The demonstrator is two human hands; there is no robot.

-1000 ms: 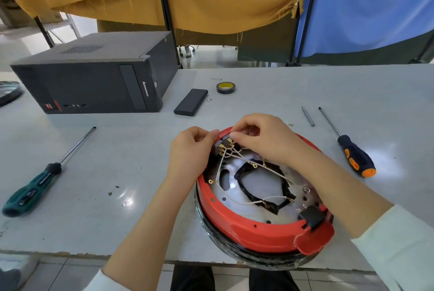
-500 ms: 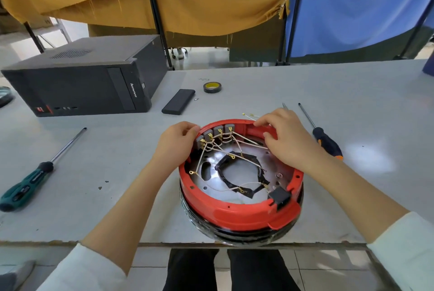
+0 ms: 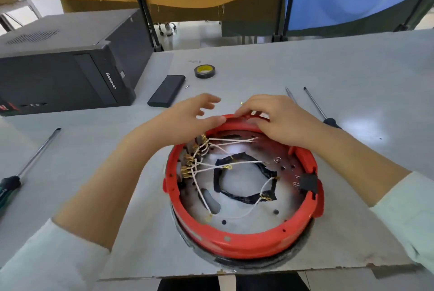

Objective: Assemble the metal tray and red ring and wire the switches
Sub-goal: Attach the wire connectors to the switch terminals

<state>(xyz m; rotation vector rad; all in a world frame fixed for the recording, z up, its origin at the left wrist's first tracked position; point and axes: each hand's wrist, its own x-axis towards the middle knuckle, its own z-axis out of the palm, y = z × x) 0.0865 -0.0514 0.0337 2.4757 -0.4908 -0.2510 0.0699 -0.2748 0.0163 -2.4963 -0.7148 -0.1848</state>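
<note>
The red ring (image 3: 244, 246) sits on the metal tray (image 3: 249, 208) near the table's front edge. A row of switches (image 3: 187, 166) with brass terminals lines the ring's inner left side. White wires (image 3: 232, 165) run from them across the tray to a black taped loop (image 3: 244, 199). A black block (image 3: 308, 182) is clipped on the right rim. My right hand (image 3: 279, 121) grips the ring's far rim, fingers outside and thumb inside. My left hand (image 3: 187, 119) hovers at the far left rim with fingers spread, its thumb side touching the ring.
A black computer case (image 3: 70, 67) stands at the back left, with a flat black box (image 3: 166, 90) and a tape roll (image 3: 204, 71) beside it. A green-handled screwdriver (image 3: 14, 180) lies left. Another screwdriver (image 3: 317, 107) and a thin rod (image 3: 290, 94) lie behind my right hand.
The ring and tray have turned anticlockwise: the switches went from the far side to the left. My left hand let go of the rim and spread its fingers. My right hand shifted along the far rim.
</note>
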